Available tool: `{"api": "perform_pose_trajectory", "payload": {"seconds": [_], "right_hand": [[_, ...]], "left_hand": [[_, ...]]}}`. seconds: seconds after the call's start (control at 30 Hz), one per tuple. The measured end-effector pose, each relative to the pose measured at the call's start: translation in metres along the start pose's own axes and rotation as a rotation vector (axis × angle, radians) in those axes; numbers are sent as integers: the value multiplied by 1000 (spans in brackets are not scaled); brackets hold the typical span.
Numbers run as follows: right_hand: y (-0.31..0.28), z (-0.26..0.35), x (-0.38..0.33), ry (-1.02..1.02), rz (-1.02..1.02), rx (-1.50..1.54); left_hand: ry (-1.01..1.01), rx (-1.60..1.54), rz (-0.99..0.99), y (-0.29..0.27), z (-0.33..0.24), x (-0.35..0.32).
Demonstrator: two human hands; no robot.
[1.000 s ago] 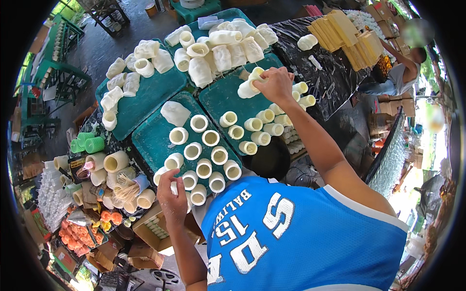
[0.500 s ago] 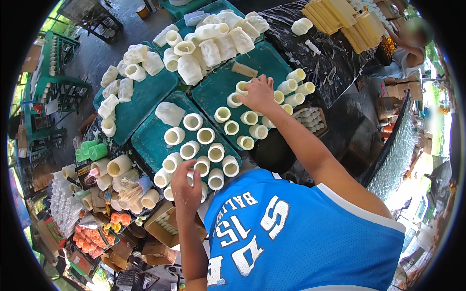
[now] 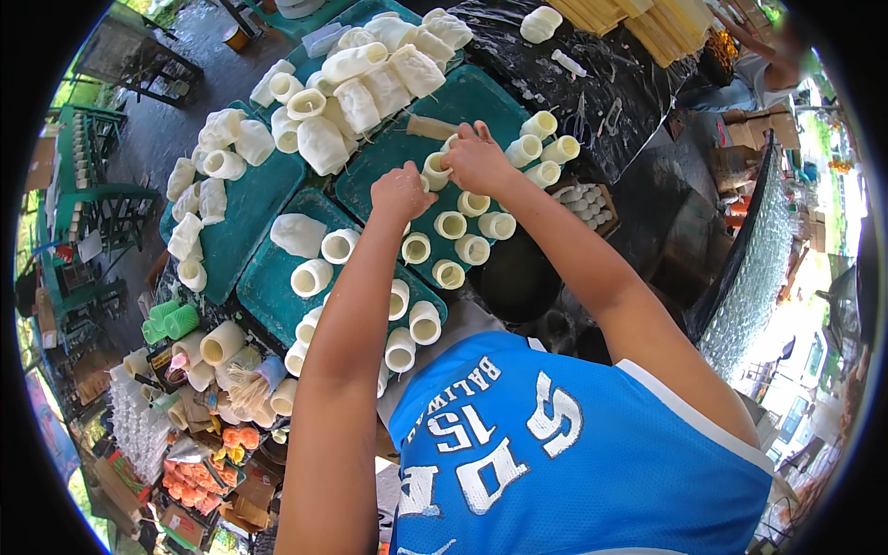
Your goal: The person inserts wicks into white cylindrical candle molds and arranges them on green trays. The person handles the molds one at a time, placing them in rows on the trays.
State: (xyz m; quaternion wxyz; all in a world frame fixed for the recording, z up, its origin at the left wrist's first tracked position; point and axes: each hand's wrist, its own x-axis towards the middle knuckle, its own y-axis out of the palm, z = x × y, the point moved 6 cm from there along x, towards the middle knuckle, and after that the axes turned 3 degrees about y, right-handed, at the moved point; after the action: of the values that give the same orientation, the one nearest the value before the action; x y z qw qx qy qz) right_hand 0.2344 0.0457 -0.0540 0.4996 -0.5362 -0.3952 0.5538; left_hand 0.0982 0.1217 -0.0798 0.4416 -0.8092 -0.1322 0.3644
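Both arms reach over the right green tray point(image 3: 381, 168), where cream hollow cylinders stand in loose rows. My right hand point(image 3: 476, 162) has its fingers closed around the side of one cream hollow cylinder point(image 3: 435, 170), partly hidden by them. Just to its left, my left hand point(image 3: 401, 192) is closed, its fingertips at the rim of a cream cylinder mostly covered by the hand. Nearer my body are more cylinders, such as one hollow cylinder point(image 3: 450, 225). My left forearm hides part of the front tray point(image 3: 254, 289), which bears whiter, thicker-walled cylinders point(image 3: 340, 246).
Lumpy white pieces point(image 3: 356, 102) are heaped at the back, with others on the left tray point(image 3: 245, 199). Scissors point(image 3: 578, 125) lie on black plastic sheeting. Stacked yellow slabs point(image 3: 647, 23) stand at the far right, near another person point(image 3: 763, 74). Green mesh rolls point(image 3: 180, 320) lie left.
My left hand has left the front tray's cylinders and moved forward and right, beside my right hand. The view has shifted, and my right hand stays among the right tray's cylinders.
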Motion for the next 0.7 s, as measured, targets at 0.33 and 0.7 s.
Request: {"api": "perform_pose_trajectory", "payload": {"seconds": [0.33,0.7], "right_hand": [[0,-4,4,-180,-27,-68],[-10,-26,-1,130,-108,104]], "left_hand": [[91,34,-59,14,-6,-4],[274,-47,-261,-7,-28,17]]}}
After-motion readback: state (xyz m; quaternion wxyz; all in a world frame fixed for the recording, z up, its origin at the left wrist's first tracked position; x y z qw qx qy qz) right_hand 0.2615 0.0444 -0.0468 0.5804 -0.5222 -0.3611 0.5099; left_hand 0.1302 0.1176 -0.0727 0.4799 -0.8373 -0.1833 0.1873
